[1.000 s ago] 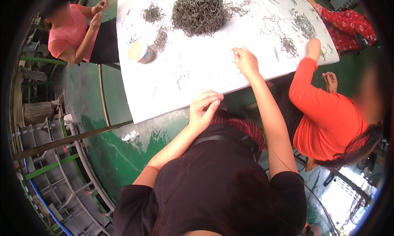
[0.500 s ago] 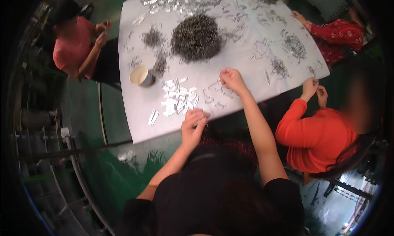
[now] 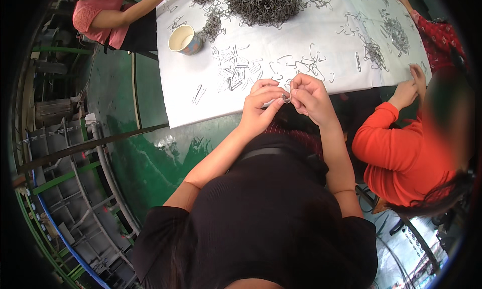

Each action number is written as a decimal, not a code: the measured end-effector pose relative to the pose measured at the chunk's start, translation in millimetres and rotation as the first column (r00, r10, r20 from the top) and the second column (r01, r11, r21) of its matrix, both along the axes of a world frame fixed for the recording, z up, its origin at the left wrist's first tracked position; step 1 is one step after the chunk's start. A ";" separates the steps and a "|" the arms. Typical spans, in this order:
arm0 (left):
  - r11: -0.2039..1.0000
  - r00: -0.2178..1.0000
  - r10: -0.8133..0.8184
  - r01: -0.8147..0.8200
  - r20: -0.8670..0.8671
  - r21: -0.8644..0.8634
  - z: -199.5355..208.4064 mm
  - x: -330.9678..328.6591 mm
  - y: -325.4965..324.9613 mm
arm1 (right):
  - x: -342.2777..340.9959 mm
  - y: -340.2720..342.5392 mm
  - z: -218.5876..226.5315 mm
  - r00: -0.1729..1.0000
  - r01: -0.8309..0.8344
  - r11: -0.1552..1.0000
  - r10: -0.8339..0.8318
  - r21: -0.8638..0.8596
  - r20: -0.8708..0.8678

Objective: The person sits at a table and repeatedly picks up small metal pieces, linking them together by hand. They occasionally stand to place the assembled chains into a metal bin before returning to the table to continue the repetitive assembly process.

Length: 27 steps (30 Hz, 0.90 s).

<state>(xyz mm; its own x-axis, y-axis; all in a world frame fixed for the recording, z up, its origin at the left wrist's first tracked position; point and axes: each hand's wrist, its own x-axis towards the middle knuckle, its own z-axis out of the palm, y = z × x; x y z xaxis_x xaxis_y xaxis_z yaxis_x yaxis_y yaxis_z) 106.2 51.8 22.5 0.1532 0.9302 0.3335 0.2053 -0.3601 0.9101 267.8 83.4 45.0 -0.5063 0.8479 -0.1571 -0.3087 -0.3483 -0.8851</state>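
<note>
My left hand [image 3: 262,105] and my right hand [image 3: 312,99] meet just off the table's near edge, fingertips almost touching. Between thumb and fingers, the left pinches a small shiny curved metal piece [image 3: 286,99]; its exact kind is too small to tell. My right fingers are closed in a pinch beside it, and what they hold is hidden. Loose bent wire hooks [image 3: 312,64] lie on the table just beyond my hands. To their left is a heap of narrow flat metal strips [image 3: 234,70], with a couple lying apart [image 3: 199,94].
A paper tub [image 3: 183,40] stands on the white-covered table [image 3: 175,105]. Farther back rises a big mound of wire hooks [image 3: 263,5], with smaller piles around. A person in orange [image 3: 396,148] sits close on my right; others in pink [image 3: 108,15] and red [image 3: 442,43] work around the table.
My right hand has come back from the loose hooks to meet my left hand. The view has tilted down, so the table sits higher. The person in pink now reaches over the table.
</note>
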 end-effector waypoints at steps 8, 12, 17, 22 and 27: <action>0.921 0.927 0.154 -0.009 -0.343 0.389 -16.0 5.4 -0.7 | -4.5 -24.5 0.2 0.844 0.107 0.706 -0.436 0.700 0.311; 0.912 0.947 0.139 -0.009 -0.290 0.409 -33.4 -2.1 5.5 | -2.3 -30.3 -3.3 0.811 0.077 0.554 -0.518 0.829 0.270; 0.914 0.769 0.389 -0.250 -0.508 0.321 -77.6 -33.7 50.0 | 1.8 -33.6 -5.5 0.797 0.156 0.537 -0.564 0.829 0.216; 0.952 0.592 0.303 -0.154 -0.747 0.264 -90.7 -58.0 96.1 | 4.4 -36.3 -4.4 0.775 0.163 0.571 -0.579 0.804 0.254; 0.995 0.276 0.088 -0.066 -0.957 0.073 -83.2 -48.5 120.5 | 5.7 -43.2 -1.8 0.778 0.139 0.660 -0.534 0.739 0.330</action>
<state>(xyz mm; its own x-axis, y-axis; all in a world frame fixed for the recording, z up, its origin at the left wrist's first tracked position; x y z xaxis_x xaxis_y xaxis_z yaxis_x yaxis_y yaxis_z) 57.7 172.3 -60.7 0.3008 0.9536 0.0144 0.9531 -0.3011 0.0321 273.5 40.2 43.2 -0.1799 0.9128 0.3667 0.2532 0.4032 -0.8794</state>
